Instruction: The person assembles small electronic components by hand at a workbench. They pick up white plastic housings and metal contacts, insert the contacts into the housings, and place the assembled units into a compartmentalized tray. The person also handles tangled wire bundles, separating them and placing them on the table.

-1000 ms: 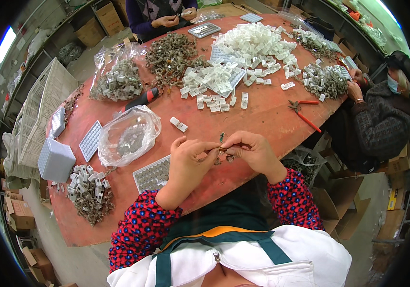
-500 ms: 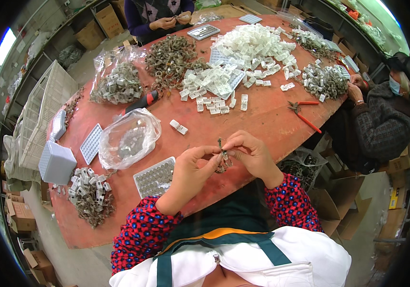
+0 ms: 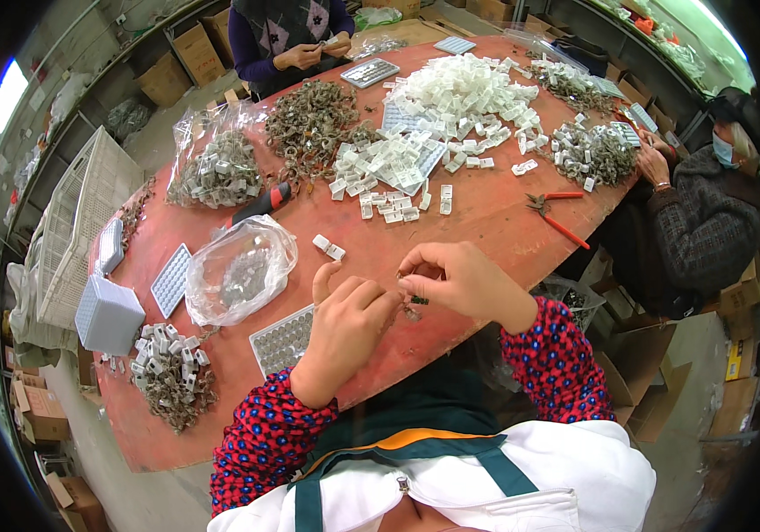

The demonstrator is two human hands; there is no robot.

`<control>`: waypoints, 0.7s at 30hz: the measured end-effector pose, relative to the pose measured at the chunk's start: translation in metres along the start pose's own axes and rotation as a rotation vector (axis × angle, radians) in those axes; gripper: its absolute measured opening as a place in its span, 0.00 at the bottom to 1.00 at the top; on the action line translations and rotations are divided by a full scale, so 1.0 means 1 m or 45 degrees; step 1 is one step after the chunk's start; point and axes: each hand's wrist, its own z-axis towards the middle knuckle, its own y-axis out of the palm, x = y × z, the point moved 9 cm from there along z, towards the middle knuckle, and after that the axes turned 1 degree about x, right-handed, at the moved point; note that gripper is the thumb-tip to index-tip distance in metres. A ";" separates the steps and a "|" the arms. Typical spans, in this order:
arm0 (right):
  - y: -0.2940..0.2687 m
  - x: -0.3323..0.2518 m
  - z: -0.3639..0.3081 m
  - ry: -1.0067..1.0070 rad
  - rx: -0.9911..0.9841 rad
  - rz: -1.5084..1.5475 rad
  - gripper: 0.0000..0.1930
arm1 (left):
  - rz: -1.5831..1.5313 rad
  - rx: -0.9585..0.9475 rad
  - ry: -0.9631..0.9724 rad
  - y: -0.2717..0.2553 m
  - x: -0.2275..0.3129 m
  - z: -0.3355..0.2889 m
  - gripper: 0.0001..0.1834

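Observation:
Over the near edge of the red table [image 3: 477, 213], my two hands meet at a small wired part [image 3: 415, 302], a dark and greenish piece with thin wire, mostly hidden by fingers. My left hand [image 3: 351, 324] shows its back, curled fingers closed at the part and one finger raised. From the right, my right hand [image 3: 462, 280] pinches at the same part with thumb and fingertips. Just beyond the raised finger lies a white clear-lidded plastic piece [image 3: 329, 246]. Beside my left wrist sits a tray [image 3: 284, 341] filled with small round pieces, partly covered by that hand.
An open plastic bag [image 3: 242, 270] stands left, near a pile of wired white parts [image 3: 172, 372]. Translucent cases [image 3: 460, 97] and wired parts [image 3: 309, 120] are heaped farther back. Red-handled pliers [image 3: 557, 217] lie right. Two other people work at the far and right edges.
My left hand has turned to show its back and lifted a finger. My right hand has rolled over the wired part, which is now more hidden. The view has shifted slightly.

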 end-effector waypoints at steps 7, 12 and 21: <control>0.012 0.041 0.017 0.389 -0.316 0.320 0.12 | -0.204 0.120 -0.057 -0.009 -0.004 0.000 0.07; 0.024 0.050 0.008 0.393 -0.358 0.609 0.11 | -0.223 0.106 -0.044 -0.006 -0.005 0.001 0.06; 0.033 0.062 0.002 0.491 -0.396 0.818 0.12 | -0.269 0.130 -0.073 -0.004 -0.006 0.000 0.06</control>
